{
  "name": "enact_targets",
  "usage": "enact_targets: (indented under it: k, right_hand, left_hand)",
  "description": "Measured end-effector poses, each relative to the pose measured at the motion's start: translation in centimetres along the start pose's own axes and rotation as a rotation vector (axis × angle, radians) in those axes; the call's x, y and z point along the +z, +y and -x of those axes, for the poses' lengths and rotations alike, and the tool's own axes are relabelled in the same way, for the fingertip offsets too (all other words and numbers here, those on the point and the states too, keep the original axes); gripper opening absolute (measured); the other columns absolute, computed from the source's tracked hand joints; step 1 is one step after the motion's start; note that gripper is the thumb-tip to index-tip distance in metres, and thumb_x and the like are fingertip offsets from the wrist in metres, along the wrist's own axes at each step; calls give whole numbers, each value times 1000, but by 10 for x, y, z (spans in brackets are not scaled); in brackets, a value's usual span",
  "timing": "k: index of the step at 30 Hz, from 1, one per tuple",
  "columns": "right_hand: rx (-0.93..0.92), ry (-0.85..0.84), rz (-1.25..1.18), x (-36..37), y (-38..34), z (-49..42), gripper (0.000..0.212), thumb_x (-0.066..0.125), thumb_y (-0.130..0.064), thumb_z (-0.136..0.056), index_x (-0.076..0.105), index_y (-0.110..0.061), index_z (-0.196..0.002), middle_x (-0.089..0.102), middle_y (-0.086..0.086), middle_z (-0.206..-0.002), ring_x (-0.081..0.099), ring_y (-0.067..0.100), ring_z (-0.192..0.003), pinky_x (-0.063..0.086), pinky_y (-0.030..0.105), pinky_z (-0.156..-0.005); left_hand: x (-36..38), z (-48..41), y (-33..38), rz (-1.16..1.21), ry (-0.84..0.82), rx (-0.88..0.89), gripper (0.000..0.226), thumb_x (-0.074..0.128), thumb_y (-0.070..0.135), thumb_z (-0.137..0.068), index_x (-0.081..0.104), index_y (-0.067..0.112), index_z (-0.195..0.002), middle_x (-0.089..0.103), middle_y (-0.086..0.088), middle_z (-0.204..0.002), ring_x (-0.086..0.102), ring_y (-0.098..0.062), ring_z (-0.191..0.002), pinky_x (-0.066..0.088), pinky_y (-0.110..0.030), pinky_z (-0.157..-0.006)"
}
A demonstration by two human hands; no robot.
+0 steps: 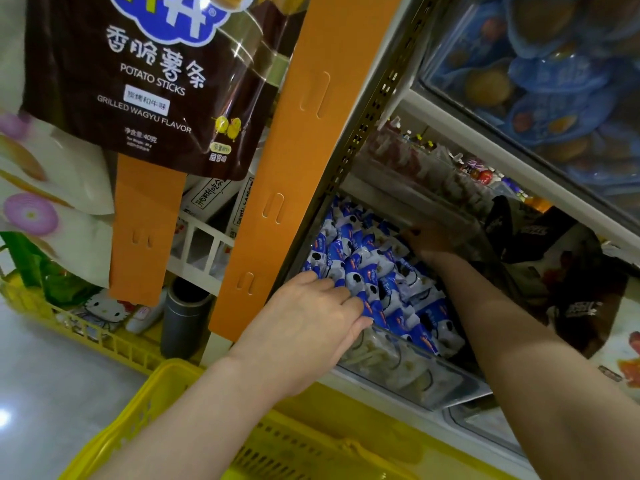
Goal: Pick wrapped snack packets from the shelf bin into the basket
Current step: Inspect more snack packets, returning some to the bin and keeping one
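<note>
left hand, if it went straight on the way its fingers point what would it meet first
The blue and white snack packets; fingers of the left hand touch that pile in the clear bin, though depth is unclear.

Glossy film snack packets (360, 268); clear plastic bin (415, 379); yellow plastic basket (180, 375).

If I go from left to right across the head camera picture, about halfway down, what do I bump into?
Yellow slatted plastic crate → dark grey cylinder → tall orange cardboard strip → left hand → right hand → black crinkly snack bags.
</note>
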State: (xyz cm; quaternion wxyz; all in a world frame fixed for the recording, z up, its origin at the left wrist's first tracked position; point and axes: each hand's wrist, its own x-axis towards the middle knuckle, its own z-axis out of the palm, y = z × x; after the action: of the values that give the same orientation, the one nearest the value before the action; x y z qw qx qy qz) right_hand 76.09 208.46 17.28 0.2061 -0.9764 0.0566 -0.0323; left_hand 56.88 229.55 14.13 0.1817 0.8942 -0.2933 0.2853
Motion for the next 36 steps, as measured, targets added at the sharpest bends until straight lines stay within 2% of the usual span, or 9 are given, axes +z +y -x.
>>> enact_targets:
  k: [8,13,16,20,23,27,29,32,36]
  right_hand:
    - [12,258,-63,-5,-2,0,41,47,-23,-97,44,-12,-57,43,5,-61,39,14,-55,33,28,-63]
    - [-25,486,-225,-35,-19,24,31,42,-26,-98,58,-9,-77,57,13,-79,53,22,-78,32,25,-63]
    - [-2,540,-251,-47,-29,53,36,40,-29,-99,59,-2,-111,60,18,-115,56,31,-105,35,22,-75]
    - [-156,433,-551,-46,-32,114,19,47,-21,-97,61,-17,-86,65,3,-90,64,29,-92,52,41,-78]
    - [-203,349,-710,-40,-31,164,21,51,-26,-94,55,-25,-74,64,-3,-72,64,10,-68,53,26,-53]
    - [-323,242,-746,-25,-27,218,20,51,-23,-94,55,-25,-74,59,-10,-61,56,-2,-55,46,19,-46]
    - [-308,147,-788,-11,-22,240,20,52,-20,-94,55,-23,-75,58,-9,-63,55,0,-57,46,18,-50]
    - [-207,1,-865,4,-15,262,20,50,-18,-94,55,-19,-75,60,1,-69,58,13,-67,51,36,-62]
    - [-120,-196,-970,10,-2,277,17,49,-20,-95,57,-17,-80,63,-4,-70,60,1,-62,51,18,-53]
  left_hand:
    - [-3,0,2,10,-44,-23,31,40,34,-91,64,23,-75,62,9,-64,56,-10,-58,44,-25,-62]
    - [-7,2,5,-2,-94,-48,37,31,36,-93,64,24,-82,65,8,-73,59,-11,-67,43,-27,-69]
    - [-8,2,9,-3,-127,-98,43,18,39,-96,58,25,-101,65,6,-96,56,-14,-90,37,-29,-84]
    - [-8,8,18,33,-94,-166,33,25,35,-99,50,23,-118,56,6,-116,47,-13,-109,31,-27,-97]
    - [-15,17,33,184,62,-269,31,30,30,-98,53,19,-117,52,8,-110,42,-8,-105,29,-22,-90]
    - [-24,22,56,718,136,-590,27,36,43,-92,50,28,-110,54,15,-101,50,6,-90,37,-8,-73]
    - [-23,24,64,904,82,-713,28,43,42,-89,54,21,-105,61,5,-97,57,1,-84,46,-18,-69]
    - [-19,31,73,987,28,-807,16,52,25,-92,60,12,-97,67,-1,-84,62,-10,-77,49,-26,-68]
    - [-12,40,81,1025,-16,-883,15,55,14,-91,59,-1,-93,65,-20,-86,62,-30,-83,49,-43,-78]
